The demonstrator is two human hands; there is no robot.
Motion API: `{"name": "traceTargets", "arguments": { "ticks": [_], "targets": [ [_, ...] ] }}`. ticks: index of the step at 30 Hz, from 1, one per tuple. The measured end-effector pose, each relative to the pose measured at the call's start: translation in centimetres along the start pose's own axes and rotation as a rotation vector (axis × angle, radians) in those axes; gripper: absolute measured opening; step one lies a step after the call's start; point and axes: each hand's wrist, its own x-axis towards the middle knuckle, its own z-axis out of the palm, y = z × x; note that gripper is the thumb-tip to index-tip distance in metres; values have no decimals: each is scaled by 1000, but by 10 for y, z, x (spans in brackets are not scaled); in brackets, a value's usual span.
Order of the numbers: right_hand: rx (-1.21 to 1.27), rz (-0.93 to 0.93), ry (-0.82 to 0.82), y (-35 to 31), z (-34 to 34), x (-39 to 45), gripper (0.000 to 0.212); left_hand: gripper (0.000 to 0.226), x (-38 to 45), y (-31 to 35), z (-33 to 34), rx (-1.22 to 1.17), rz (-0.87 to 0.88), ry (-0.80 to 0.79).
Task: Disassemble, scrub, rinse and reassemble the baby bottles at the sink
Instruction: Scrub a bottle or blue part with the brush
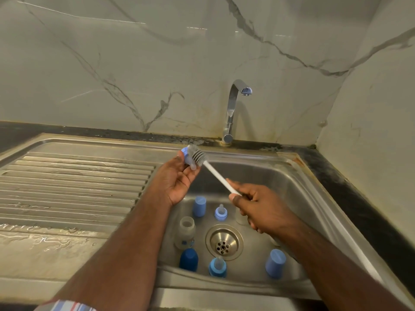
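Two hands are working above the steel sink (298, 176). The left hand (177, 178) is gripping a blue nipple collar (187, 157) at its fingertips, just over the basin's back left corner. The right hand (256, 207) is clenching the white handle of a bottle brush (198, 154), whose grey bristles are touching that collar. Down in the basin, a clear bottle (186, 232), caps and nipple collars are standing around the drain (224, 241).

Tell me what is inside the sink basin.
In the sink basin: a clear bottle, three blue caps and two blue teat collars around the drain. The right hand partly hides another clear piece.
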Motion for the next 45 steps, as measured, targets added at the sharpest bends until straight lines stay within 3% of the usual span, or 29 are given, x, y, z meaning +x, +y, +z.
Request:
{"name": "traceTargets", "arguments": {
  "ticks": [7,13,18,23,29,34,40,45],
  "targets": [
    [-89,1,24,7,-8,5,41,26,0,0,2,-21,2,-9],
    [-103,15,-96,2,-11,1,40,28,8,3,-3,-20,38,80],
    [-125,-31,-1,5,-9,4,39,27,4,0,-4,12,-6,29],
    [-212,-30,-88,4,-11,4,39,31,10,3,-10,3,11,87],
    [-233,-48,0,4,-11,1,41,25,6,1,-6,33,-17,85],
    [-308,-30,-77,4,-10,4,41,31,5,3,-6,14,5,140],
    [-290,-42,15,6,-8,3,42,22,2,-1,-5,46,-43,106],
    [-355,-21,-66,7,-12,5,41,15,3,-1,-4,26,6,175]
  ]
}}
